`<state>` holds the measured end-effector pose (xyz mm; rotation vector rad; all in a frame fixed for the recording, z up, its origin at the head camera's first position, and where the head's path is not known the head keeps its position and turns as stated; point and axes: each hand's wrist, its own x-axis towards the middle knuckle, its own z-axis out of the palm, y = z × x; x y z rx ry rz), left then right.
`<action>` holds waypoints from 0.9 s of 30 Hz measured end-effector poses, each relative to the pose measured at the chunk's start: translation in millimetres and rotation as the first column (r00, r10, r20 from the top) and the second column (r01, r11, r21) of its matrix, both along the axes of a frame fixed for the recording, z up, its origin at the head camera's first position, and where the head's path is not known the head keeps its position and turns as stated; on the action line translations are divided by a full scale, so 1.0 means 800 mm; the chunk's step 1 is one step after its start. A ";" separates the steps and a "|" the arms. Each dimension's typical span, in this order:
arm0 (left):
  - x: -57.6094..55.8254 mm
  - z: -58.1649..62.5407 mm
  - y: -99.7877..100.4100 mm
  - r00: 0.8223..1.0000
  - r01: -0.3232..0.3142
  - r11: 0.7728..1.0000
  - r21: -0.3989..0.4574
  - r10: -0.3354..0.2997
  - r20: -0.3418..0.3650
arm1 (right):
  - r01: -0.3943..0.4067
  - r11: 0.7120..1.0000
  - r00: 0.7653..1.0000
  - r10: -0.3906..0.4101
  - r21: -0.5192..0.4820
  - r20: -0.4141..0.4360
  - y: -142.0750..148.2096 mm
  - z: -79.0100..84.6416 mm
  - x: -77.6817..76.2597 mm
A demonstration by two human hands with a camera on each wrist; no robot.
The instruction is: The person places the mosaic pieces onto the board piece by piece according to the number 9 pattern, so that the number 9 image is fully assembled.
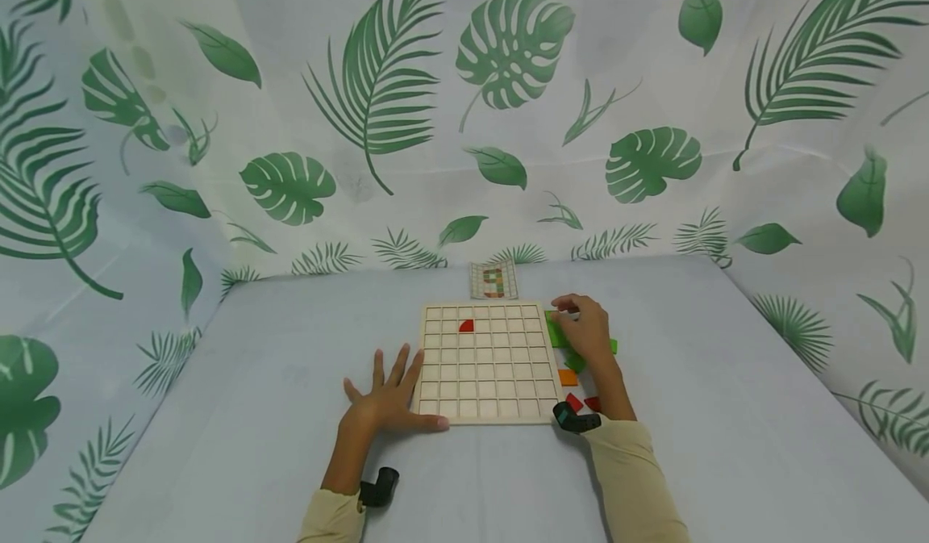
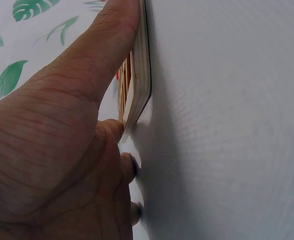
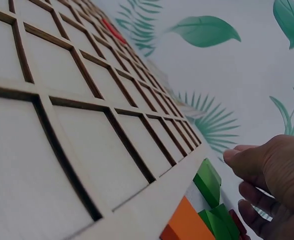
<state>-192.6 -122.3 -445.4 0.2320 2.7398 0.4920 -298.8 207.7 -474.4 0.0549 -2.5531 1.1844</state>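
A wooden grid board [image 1: 486,373] lies on the table, with one red rounded piece [image 1: 467,326] in a cell of an upper row. My left hand [image 1: 388,402] spreads its fingers at the board's near left corner. The thumb [image 2: 112,35] lies along the near edge in the left wrist view. My right hand [image 1: 586,329] hovers beside the board's right edge, over green pieces [image 1: 556,333]. Its fingers [image 3: 254,192] are loosely bent, and I see nothing between them in the right wrist view. An orange piece [image 3: 186,222] lies close to the board.
A small pattern card [image 1: 493,281] with a coloured design lies behind the board. Red pieces [image 1: 573,403] lie near the board's lower right corner, by the right wrist. A leaf-printed cloth [image 1: 406,188] hangs behind the table [image 1: 290,349].
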 end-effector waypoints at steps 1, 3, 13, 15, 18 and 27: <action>0.000 0.000 0.000 1.000 0.001 1.000 -0.001 -0.001 0.000 | 0.002 1.000 1.000 -0.002 0.009 0.000 0.002 -0.001 0.000; -0.001 -0.001 0.000 1.000 0.001 1.000 -0.004 -0.001 -0.001 | 0.002 1.000 1.000 -0.002 0.020 0.004 0.004 -0.001 -0.001; 0.002 0.002 0.001 1.000 0.004 1.000 -0.001 -0.004 0.008 | -0.029 0.998 0.999 0.027 0.055 0.029 0.007 -0.006 -0.002; 0.002 0.001 0.001 1.000 0.004 1.000 -0.003 -0.004 0.006 | -0.036 0.998 0.999 0.035 0.056 0.018 0.007 -0.005 -0.002; 0.002 0.001 0.001 1.000 0.004 1.000 -0.007 -0.004 0.003 | -0.039 0.997 0.999 0.039 0.060 0.004 0.007 -0.004 -0.002; 0.001 0.000 0.001 1.000 0.004 1.000 -0.005 -0.004 0.007 | -0.034 0.996 0.999 0.032 0.077 0.027 0.008 -0.004 -0.004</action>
